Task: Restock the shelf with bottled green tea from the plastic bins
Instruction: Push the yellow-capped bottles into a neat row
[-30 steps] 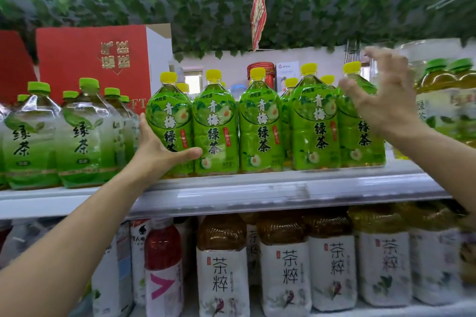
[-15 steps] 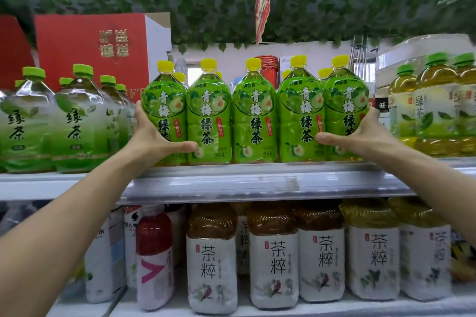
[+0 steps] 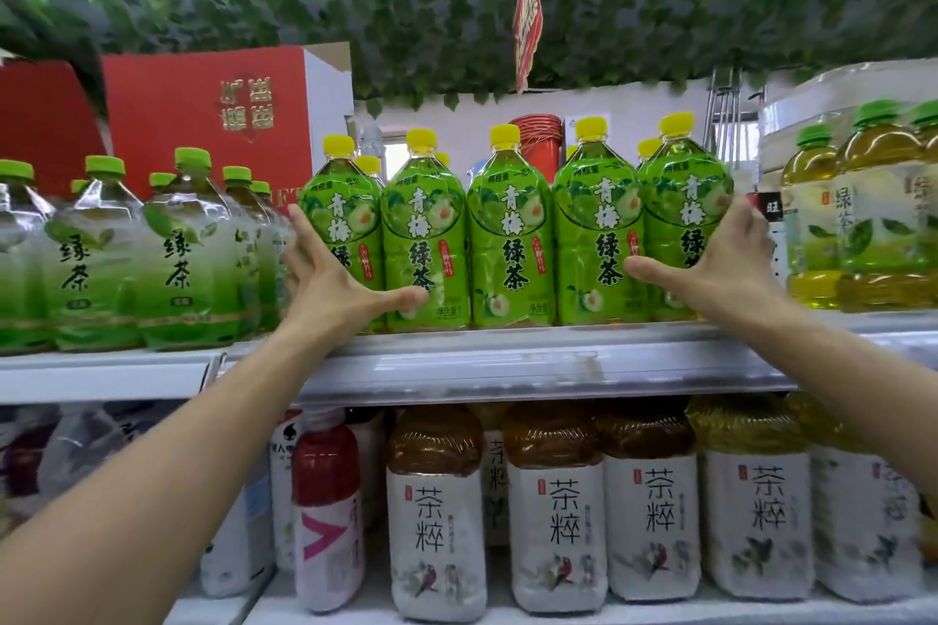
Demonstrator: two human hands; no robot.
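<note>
A front row of several yellow-capped green tea bottles [image 3: 510, 239] with bright green labels stands on the upper shelf [image 3: 507, 360], with more of them behind. My left hand [image 3: 335, 284] cups the leftmost bottle [image 3: 341, 213], fingers along its left side and thumb across the front. My right hand [image 3: 726, 264] cups the rightmost bottle [image 3: 682, 198] the same way, thumb on the front. The two hands bracket the row from both ends. No plastic bin is in view.
Green-capped tea bottles [image 3: 177, 259] crowd the shelf just left, in front of a red box [image 3: 203, 117]. Yellowish tea bottles [image 3: 863, 218] stand close on the right. White-labelled brown tea bottles [image 3: 556, 523] fill the lower shelf. Fake leaves [image 3: 457, 5] and a red flag [image 3: 528, 20] hang overhead.
My right hand came down from the upper right onto the side of the rightmost bottle. My left hand stayed on the leftmost bottle. The view has moved closer to the shelf.
</note>
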